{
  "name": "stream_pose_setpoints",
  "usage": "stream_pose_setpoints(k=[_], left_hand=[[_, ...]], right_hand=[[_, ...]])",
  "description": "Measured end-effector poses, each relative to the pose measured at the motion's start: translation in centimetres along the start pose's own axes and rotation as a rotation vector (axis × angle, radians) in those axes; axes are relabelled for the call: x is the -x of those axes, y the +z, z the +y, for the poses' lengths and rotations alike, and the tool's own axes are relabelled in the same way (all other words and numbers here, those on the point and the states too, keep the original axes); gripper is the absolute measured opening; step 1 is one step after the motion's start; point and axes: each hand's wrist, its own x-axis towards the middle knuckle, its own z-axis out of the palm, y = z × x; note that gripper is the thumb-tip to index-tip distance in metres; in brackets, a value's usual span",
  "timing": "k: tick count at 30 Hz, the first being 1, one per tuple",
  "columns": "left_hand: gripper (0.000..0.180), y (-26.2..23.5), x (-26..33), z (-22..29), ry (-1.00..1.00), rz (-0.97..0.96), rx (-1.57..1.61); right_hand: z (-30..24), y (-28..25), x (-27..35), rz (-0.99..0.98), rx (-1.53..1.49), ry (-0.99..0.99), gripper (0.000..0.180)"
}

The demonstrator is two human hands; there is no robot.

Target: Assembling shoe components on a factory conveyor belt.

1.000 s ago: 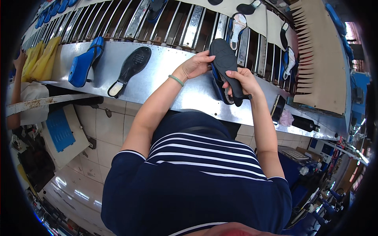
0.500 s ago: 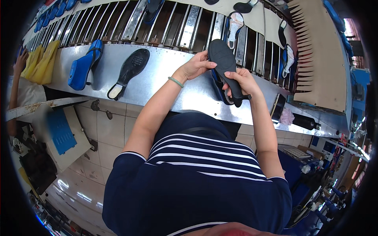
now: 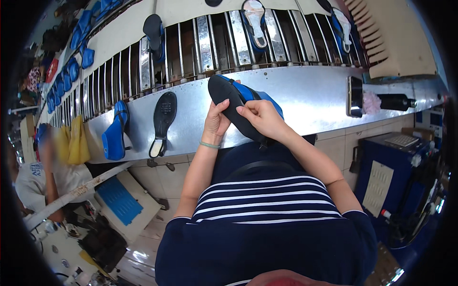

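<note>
Both of my hands hold a blue shoe with a black sole [image 3: 234, 106] over the metal shelf [image 3: 315, 102]. The sole faces me, toe pointing up and left. My left hand [image 3: 215, 121] grips the shoe from the left side, fingers against the sole. My right hand [image 3: 263, 119] presses on the sole from the right, thumb and fingers pinching its edge. A green band circles my left wrist.
A loose black sole [image 3: 163, 121] and a blue shoe [image 3: 115, 136] lie on the shelf to the left. Behind runs a slatted metal conveyor [image 3: 210, 45] carrying more shoes. A dark phone [image 3: 354, 95] leans at right. Another person [image 3: 43, 167] sits at the far left.
The view has shifted, so the shoe and hands now sit nearer the centre. The shoe has tilted, its toe now pointing up-left, and my right hand has moved onto the sole's edge.
</note>
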Motion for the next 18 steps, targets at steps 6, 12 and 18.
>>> stream_pose_setpoints(k=[6,12,18], left_hand=[[0.062,1.3,0.4,-0.4,0.008,0.062,-0.07],[0.063,1.6,0.3,-0.6,-0.005,0.1,-0.085],[0.064,1.5,0.2,-0.7,-0.014,0.105,-0.08]], right_hand=[[1.0,0.6,0.1,0.118,-0.135,-0.011,0.036],[1.8,0.5,0.1,0.128,-0.17,0.011,0.034],[2.1,0.6,0.0,0.17,-0.183,-0.001,0.034]])
